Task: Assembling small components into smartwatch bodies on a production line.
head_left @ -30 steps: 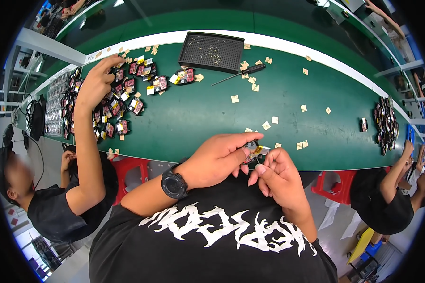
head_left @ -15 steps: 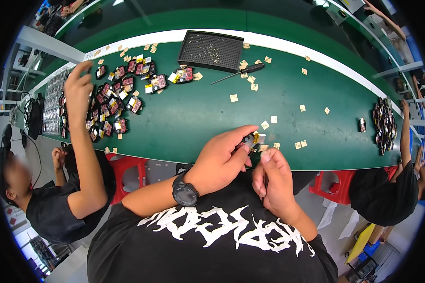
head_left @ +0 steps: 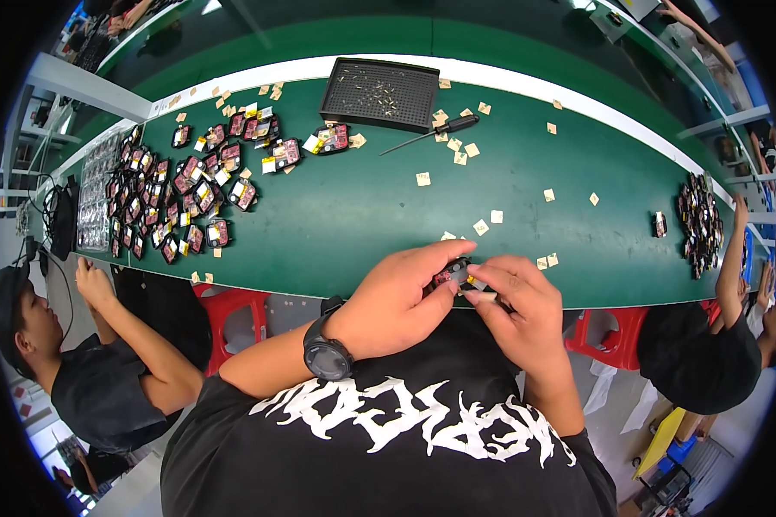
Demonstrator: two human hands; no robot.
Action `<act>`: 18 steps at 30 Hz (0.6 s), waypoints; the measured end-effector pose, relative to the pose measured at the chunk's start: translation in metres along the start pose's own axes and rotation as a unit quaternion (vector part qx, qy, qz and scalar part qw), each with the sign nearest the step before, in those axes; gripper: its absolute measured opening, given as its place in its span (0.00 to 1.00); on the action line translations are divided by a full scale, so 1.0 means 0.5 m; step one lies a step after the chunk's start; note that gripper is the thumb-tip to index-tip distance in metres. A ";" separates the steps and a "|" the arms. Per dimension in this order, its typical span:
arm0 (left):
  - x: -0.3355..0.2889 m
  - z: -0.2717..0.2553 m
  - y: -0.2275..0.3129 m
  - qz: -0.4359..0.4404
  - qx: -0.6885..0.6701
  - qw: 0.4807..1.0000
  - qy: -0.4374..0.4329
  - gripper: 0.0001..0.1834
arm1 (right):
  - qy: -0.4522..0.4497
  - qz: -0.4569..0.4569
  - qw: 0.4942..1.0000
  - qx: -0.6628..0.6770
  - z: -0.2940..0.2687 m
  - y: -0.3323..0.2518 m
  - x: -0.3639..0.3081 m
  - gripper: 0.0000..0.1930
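Over the near edge of the table, my left hand (head_left: 401, 289) is closed around a small black electronic device (head_left: 453, 272) with a reddish circuit board. Its thumb and forefinger frame the device's upper face. From the other side, the thumb and fingers of my right hand (head_left: 522, 302) are pinched together at the device's right end. They cover most of the silver and yellow tab there; only a bit of yellow shows between the fingers. Small pale paper squares (head_left: 480, 227) lie on the green table just beyond my hands.
Many similar devices (head_left: 204, 196) are heaped at the left, and another pile (head_left: 700, 226) stands at the far right. A black tray (head_left: 341, 114) with small pieces and a screwdriver (head_left: 457, 126) lie at the back. One co-worker (head_left: 103, 345) sits left, another (head_left: 698, 353) right.
My right hand has moved in from beside the device and now pinches its right end, covering the tab. The left co-worker's raised arm has come down from over the pile.
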State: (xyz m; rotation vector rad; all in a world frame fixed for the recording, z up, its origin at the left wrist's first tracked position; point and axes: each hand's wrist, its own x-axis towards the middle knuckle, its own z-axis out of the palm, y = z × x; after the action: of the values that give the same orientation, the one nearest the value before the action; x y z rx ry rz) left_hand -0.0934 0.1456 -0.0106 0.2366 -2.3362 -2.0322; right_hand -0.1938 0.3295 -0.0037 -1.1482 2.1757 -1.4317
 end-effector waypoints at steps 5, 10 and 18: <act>0.000 -0.002 0.003 0.025 0.049 0.998 -0.025 0.25 | -0.021 -0.044 0.994 -0.100 -0.013 -0.012 0.005 0.20; -0.002 0.001 -0.001 0.055 0.049 0.997 -0.007 0.26 | 0.020 -0.087 0.987 -0.133 -0.012 -0.006 -0.006 0.17; 0.003 0.000 0.006 0.066 0.051 0.996 -0.011 0.25 | 0.047 0.241 0.948 0.202 0.010 -0.034 -0.026 0.05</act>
State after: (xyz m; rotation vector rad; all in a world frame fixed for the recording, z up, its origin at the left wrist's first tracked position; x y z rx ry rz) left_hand -0.0950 0.1459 -0.0077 0.0612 -2.4012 -1.8697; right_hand -0.1747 0.3329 0.0064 -0.3795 1.9052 -1.6103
